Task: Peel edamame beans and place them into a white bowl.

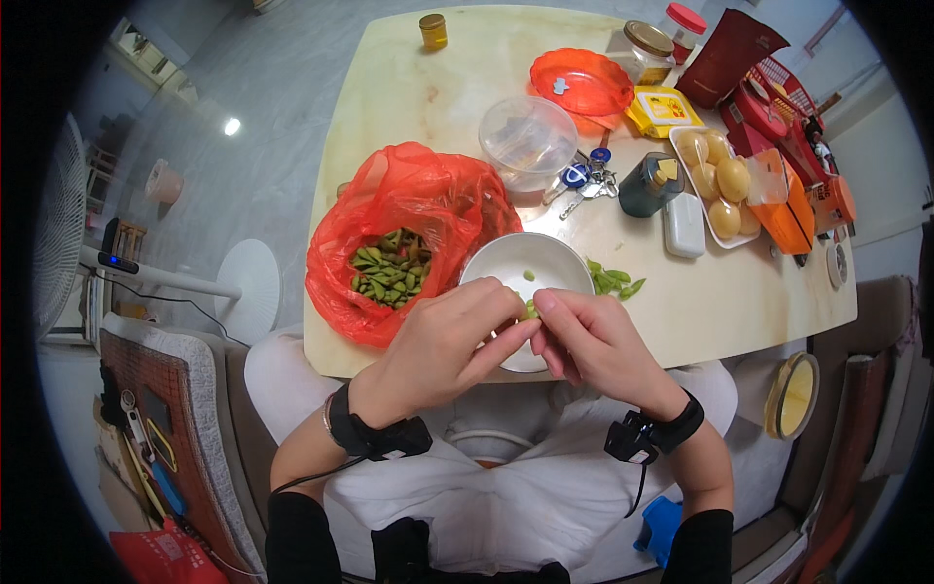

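Observation:
Above the near side of a white bowl [481, 255], my left hand [456, 339] and my right hand [598, 343] meet, fingertips pinching a green soybean pod [532, 309] between them. One loose green bean [529, 276] lies inside the bowl. To the bowl's left, an open red plastic bag [445, 186] holds many green pods [390, 270]. A few emptied-looking or whole pods [616, 280] lie on the table just right of the bowl; which they are I cannot tell. Both wrists wear black straps with small devices and cables.
On the table [394, 95] stand a clear round container [528, 135], keys [589, 182], a dark jar [649, 186], a white case [684, 225] and wrapped, egg-like round items [732, 179]. Farther back are a red plate [581, 80] and jars. A fan [160, 274] stands left.

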The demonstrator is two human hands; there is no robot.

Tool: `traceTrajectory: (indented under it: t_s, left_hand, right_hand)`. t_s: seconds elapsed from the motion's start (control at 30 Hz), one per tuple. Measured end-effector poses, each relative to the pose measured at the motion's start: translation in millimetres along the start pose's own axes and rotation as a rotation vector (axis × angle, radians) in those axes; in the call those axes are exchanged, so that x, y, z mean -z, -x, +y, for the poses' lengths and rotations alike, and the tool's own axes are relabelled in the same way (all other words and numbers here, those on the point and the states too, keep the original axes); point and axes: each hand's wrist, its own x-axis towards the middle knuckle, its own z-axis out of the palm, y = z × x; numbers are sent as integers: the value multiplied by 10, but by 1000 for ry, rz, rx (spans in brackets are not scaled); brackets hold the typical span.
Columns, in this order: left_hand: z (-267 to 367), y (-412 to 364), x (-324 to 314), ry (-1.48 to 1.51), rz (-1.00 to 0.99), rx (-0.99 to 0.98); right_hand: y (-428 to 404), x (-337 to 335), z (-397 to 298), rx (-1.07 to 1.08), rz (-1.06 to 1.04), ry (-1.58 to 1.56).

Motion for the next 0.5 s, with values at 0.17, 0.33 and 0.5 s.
traceTrajectory:
  t_s: [0.17, 0.33, 0.5]
  left_hand:
    - [-10, 4, -5, -27, 89, -43]
    - [-9, -4, -60, 46, 223, -33]
    - [-12, -37, -97, 115, 294, -1]
  right_hand:
    - [-17, -5, 56, 26, -2, -97]
    - [-22, -13, 82, 101, 4, -129]
    - [-26, -43, 126, 299, 153, 206]
